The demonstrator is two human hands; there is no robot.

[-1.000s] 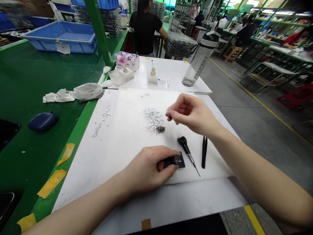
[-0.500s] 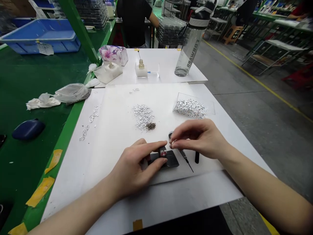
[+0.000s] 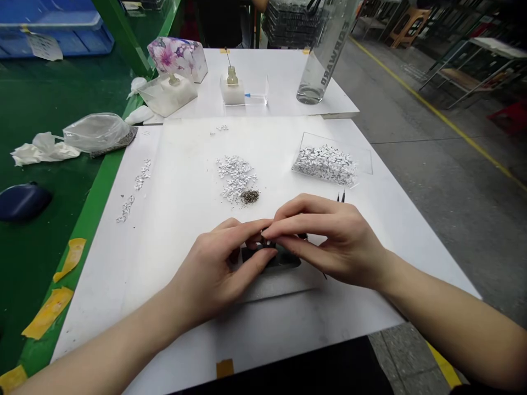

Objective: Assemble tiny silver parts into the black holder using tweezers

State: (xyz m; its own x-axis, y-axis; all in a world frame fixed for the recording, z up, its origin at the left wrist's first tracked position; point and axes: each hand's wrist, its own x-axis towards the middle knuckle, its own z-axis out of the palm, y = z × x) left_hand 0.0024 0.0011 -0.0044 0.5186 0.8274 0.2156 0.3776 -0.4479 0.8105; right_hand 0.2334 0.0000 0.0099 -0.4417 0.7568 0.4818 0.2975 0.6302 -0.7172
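My left hand [image 3: 214,263] grips a small dark block [image 3: 268,241] between thumb and forefinger, just above a black pad [image 3: 284,260]. The fingertips of my right hand [image 3: 341,233] are pinched together right at the block's top. Whatever they hold is too small and covered to name. Beneath the right hand lies a screwdriver, mostly hidden. Two thin dark points [image 3: 341,196], perhaps tweezer tips, stick out behind that hand. Beyond the hands, a pile of small white pieces [image 3: 234,175] lies beside a heap of tiny brownish metal parts [image 3: 249,196].
A clear tray [image 3: 327,164] of silvery-white pieces is at the right. Farther back stand a water bottle [image 3: 319,66], a small clear box [image 3: 234,93] with a little bottle, and a flowered tissue pack [image 3: 177,57]. Plastic bags [image 3: 96,131] lie on the left edge.
My right hand has moved left and closed in on the block in my left hand, now covering most of the screwdriver. The view has tilted down and come slightly closer.
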